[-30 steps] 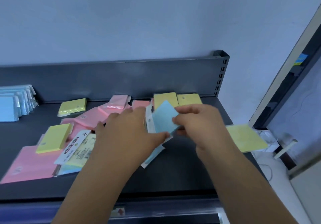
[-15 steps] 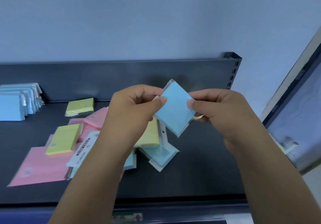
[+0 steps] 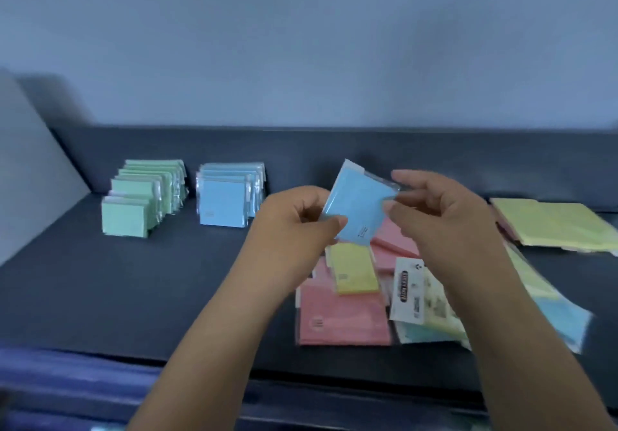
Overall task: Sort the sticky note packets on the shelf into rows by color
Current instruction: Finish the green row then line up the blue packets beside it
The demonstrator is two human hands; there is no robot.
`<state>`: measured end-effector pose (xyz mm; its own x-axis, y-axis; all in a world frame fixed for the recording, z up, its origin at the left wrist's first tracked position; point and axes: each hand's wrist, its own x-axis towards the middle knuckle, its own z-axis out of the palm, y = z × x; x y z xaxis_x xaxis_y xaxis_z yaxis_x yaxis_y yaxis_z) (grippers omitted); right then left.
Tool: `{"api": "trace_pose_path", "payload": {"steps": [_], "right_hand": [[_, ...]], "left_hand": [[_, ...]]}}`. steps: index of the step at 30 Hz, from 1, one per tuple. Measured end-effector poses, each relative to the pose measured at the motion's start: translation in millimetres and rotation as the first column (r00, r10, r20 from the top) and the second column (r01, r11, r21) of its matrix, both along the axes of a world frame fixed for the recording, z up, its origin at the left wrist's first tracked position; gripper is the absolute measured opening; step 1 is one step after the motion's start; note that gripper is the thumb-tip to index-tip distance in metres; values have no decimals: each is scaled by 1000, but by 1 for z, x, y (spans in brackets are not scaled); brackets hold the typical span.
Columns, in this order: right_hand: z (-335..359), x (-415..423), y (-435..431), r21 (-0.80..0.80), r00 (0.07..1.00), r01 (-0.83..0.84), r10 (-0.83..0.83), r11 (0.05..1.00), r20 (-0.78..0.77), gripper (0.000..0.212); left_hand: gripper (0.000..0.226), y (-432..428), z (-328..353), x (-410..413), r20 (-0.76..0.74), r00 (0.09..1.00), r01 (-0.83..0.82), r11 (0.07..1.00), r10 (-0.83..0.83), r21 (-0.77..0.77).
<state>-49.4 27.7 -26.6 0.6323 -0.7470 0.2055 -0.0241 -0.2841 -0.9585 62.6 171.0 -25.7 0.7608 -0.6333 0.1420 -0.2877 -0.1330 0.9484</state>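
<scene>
Left hand (image 3: 294,226) and right hand (image 3: 438,220) are held above the shelf (image 3: 133,297); one blue packet (image 3: 359,206), tilted, is pinched between them by thumb and fingers. Green row (image 3: 143,196) and blue row (image 3: 227,200) are stood at far left. Unsorted pile (image 3: 344,320) is seen beneath the hands.

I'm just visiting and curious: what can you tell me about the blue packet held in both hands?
The blue sticky note packet is a small square pad wrapped in clear, shiny plastic, with a tiny printed mark near its lower corner. It is held above the shelf, tilted corner-up. The left hand pinches its lower left edge, the right hand its right corner. Nothing else touches it.
</scene>
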Motion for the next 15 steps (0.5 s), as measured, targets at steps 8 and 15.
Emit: {"api": "trace_pose_path", "payload": {"steps": [8, 15], "right_hand": [[5, 63, 48, -170, 998, -28, 17, 985, -64, 22], [15, 87, 56, -184, 983, -31, -3, 982, -181, 32]], "left_hand": [[16, 43, 10, 68, -24, 972, -233, 968, 232, -96], [18, 38, -1, 94, -321, 887, -422, 866, 332, -270]]}}
